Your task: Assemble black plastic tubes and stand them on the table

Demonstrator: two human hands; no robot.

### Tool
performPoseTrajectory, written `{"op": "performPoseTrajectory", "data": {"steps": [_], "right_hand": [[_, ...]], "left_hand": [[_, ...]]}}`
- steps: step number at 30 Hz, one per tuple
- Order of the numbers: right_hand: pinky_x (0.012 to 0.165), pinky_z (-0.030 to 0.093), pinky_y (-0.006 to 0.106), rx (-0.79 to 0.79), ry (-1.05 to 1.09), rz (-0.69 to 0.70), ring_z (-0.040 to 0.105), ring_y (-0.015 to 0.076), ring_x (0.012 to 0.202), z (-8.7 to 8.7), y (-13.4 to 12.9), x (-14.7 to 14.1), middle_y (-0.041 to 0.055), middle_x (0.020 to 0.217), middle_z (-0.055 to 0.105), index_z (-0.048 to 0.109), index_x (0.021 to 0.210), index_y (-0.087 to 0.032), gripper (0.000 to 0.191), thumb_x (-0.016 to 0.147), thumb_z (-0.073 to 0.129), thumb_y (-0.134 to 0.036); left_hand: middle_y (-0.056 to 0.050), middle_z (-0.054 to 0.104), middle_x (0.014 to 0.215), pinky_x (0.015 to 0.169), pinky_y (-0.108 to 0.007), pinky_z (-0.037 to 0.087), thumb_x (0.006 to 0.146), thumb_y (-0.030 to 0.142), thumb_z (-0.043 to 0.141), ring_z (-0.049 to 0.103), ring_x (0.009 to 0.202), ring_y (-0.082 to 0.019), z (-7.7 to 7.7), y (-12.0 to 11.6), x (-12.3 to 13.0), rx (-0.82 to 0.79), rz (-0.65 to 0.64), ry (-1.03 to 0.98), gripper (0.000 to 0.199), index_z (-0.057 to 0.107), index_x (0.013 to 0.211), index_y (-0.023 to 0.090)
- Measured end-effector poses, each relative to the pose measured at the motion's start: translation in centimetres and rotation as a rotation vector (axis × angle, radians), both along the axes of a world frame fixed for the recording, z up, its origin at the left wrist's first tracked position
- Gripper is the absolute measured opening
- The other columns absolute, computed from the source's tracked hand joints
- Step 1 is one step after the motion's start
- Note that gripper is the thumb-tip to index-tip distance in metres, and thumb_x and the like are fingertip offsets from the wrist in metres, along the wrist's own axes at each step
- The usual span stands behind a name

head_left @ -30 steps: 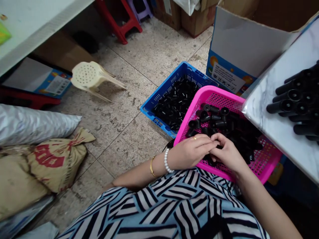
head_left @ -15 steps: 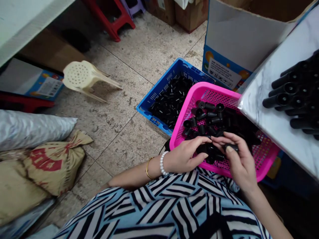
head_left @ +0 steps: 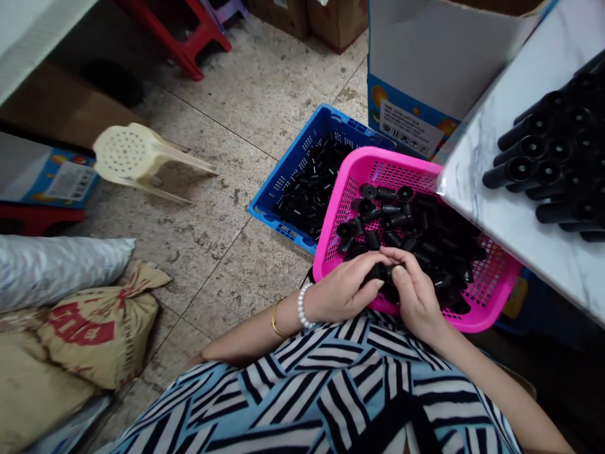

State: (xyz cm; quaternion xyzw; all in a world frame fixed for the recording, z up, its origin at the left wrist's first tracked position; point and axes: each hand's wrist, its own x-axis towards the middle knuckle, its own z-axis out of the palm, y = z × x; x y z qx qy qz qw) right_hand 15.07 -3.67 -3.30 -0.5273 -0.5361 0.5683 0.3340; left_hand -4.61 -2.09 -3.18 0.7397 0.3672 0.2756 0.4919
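Observation:
My two hands meet over the near edge of a pink basket [head_left: 326, 243] that holds many short black plastic tubes [head_left: 399, 221]. Between my left hand [head_left: 345, 290] and my right hand [head_left: 418, 296] is a black tubular part [head_left: 378, 272], mostly covered by fingers. The left thumb and forefinger close around its left side. From the right, my other thumb and fingers pinch it, their tips touching the left forefinger. Whether it is one piece or two joined pieces cannot be made out.
Behind the pink basket stands a blue crate [head_left: 265, 202] of small black parts. At right, black tubes [head_left: 553, 151] are stacked on a marble-patterned table [head_left: 477, 157], near a large carton [head_left: 425, 69]. A cream stool [head_left: 125, 151] and tied sacks [head_left: 101, 328] are at left.
My right hand has moved left with its black part and now meets my left hand. The left hand stays nearly in place. The view has shifted slightly.

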Motion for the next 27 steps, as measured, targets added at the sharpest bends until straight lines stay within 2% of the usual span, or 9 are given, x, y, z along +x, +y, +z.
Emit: {"op": "performPoseTrajectory", "data": {"steps": [4, 6, 9, 11, 14, 17, 20, 23, 27], "right_hand": [[0.095, 0.061, 0.041, -0.196, 0.291, -0.122, 0.070, 0.0248, 0.120, -0.3, 0.0, 0.1, 0.0108, 0.138, 0.069, 0.057, 0.138, -0.025, 0.044, 0.109, 0.036, -0.050], [0.103, 0.058, 0.045, -0.180, 0.333, -0.118, 0.068, 0.0256, 0.126, -0.2, -0.1, 0.0, 0.0116, 0.141, 0.068, 0.055, 0.139, -0.025, 0.043, 0.109, 0.036, -0.049], [0.118, 0.047, 0.050, -0.031, 0.181, -0.040, 0.063, 0.0243, 0.133, -0.1, -0.3, -0.2, 0.0107, 0.145, 0.064, 0.052, 0.144, -0.026, 0.041, 0.109, 0.041, -0.045], [0.124, 0.041, 0.052, 0.106, 0.032, 0.057, 0.055, 0.0243, 0.142, -0.1, -0.4, -0.5, 0.0123, 0.154, 0.056, 0.041, 0.154, -0.025, 0.049, 0.108, 0.044, -0.043], [0.129, 0.033, 0.053, 0.232, -0.119, 0.272, 0.036, 0.0252, 0.156, -0.3, -0.5, -1.2, 0.0148, 0.169, 0.033, 0.024, 0.164, -0.023, 0.062, 0.108, 0.044, -0.040], [0.130, 0.032, 0.052, 0.262, -0.163, 0.352, 0.030, 0.0237, 0.159, -0.5, -0.3, -1.7, 0.0150, 0.172, 0.026, 0.015, 0.167, -0.024, 0.064, 0.109, 0.036, -0.038], [0.131, 0.027, 0.054, 0.306, -0.193, 0.414, 0.012, 0.0266, 0.164, -0.4, -0.1, -1.7, 0.0173, 0.176, 0.006, -0.009, 0.168, -0.022, 0.086, 0.106, 0.045, -0.047], [0.131, 0.020, 0.062, 0.343, -0.265, 0.485, -0.002, 0.0316, 0.164, 0.0, 0.1, -1.6, 0.0169, 0.176, -0.012, -0.020, 0.166, -0.023, 0.103, 0.102, 0.055, -0.052], [0.132, 0.021, 0.057, 0.422, -0.209, 0.449, 0.002, 0.0281, 0.165, 0.4, 0.2, -1.1, 0.0126, 0.177, -0.007, -0.010, 0.168, -0.024, 0.085, 0.106, 0.047, -0.031]], "left_hand": [[-0.016, 0.062, 0.139, 0.115, -0.043, 0.051, 0.101, 0.019, 0.047, 0.061, 0.132, -0.023, -0.1, 0.2, 0.1, -0.022, -0.029, -0.077, 0.041, 0.046, 0.142, 0.016], [-0.016, 0.061, 0.139, 0.116, -0.043, 0.050, 0.102, 0.019, 0.047, 0.059, 0.134, -0.023, -0.1, 0.3, 0.0, -0.016, -0.034, -0.066, 0.041, 0.045, 0.142, 0.016], [-0.016, 0.060, 0.141, 0.118, -0.045, 0.048, 0.101, 0.018, 0.047, 0.057, 0.138, -0.024, -0.3, 0.2, -0.1, 0.029, -0.052, -0.025, 0.042, 0.043, 0.143, 0.016], [-0.017, 0.060, 0.140, 0.114, -0.047, 0.051, 0.100, 0.018, 0.048, 0.058, 0.136, -0.026, -0.6, 0.0, -0.2, 0.064, -0.047, 0.030, 0.042, 0.042, 0.142, 0.016], [-0.016, 0.066, 0.117, 0.091, -0.043, 0.060, 0.098, 0.022, 0.049, 0.069, 0.109, -0.027, -1.4, -0.6, -0.4, 0.102, -0.011, 0.121, 0.030, 0.047, 0.127, 0.015], [-0.008, 0.064, 0.096, 0.072, -0.036, 0.059, 0.093, 0.020, 0.050, 0.068, 0.086, -0.024, -1.9, -1.1, -0.6, 0.084, 0.000, 0.169, 0.019, 0.048, 0.112, 0.018], [-0.009, 0.064, 0.101, 0.074, -0.039, 0.060, 0.089, 0.024, 0.058, 0.068, 0.080, -0.023, -2.2, -1.2, -0.7, 0.035, -0.023, 0.124, 0.046, 0.044, 0.131, 0.016], [-0.016, 0.063, 0.122, 0.086, -0.044, 0.062, 0.088, 0.027, 0.064, 0.072, 0.093, -0.026, -2.5, -1.0, -0.7, 0.016, -0.062, 0.023, 0.079, 0.026, 0.156, 0.014], [-0.021, 0.053, 0.148, 0.105, -0.047, 0.057, 0.087, 0.020, 0.064, 0.063, 0.128, -0.031, -2.5, -0.7, -0.4, 0.094, -0.023, -0.048, 0.084, 0.025, 0.161, 0.016]]}}
